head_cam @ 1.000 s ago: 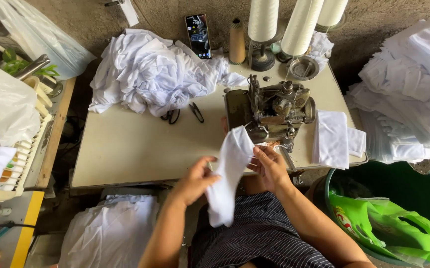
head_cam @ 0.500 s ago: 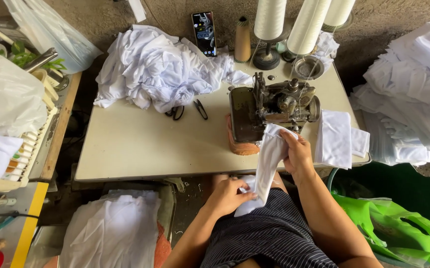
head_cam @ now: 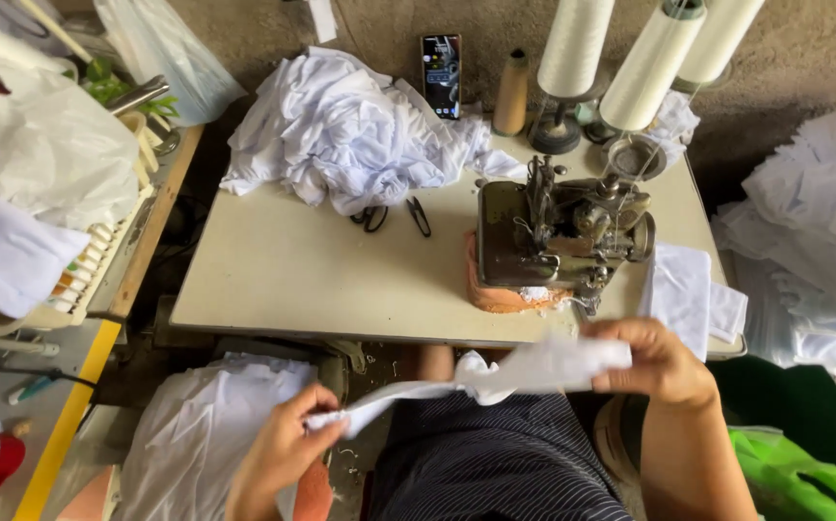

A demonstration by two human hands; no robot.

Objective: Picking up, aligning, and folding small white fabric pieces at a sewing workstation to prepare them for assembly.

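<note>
A narrow piece of white cloth (head_cam: 495, 374) stretches across my lap in front of the table. My left hand (head_cam: 287, 446) pinches its lower left end, low and to the left. My right hand (head_cam: 657, 362) grips its upper right end, just below the sewing machine (head_cam: 558, 236). The cloth sags and bunches in the middle. The machine stands on the cream table (head_cam: 321, 280), near its front edge, with a bit of white fabric under its foot.
A heap of white garments (head_cam: 360, 130), scissors (head_cam: 374, 218) and thread snips lie on the table. Thread cones (head_cam: 644, 63) and a phone (head_cam: 441, 72) stand at the back. Folded white pieces (head_cam: 688, 294) lie right of the machine; more cloth (head_cam: 201, 439) is piled on the floor, left.
My hands have pulled apart: the left dropped down and left, the right stayed by the machine. The cloth that hung upright is now drawn out sideways between them.
</note>
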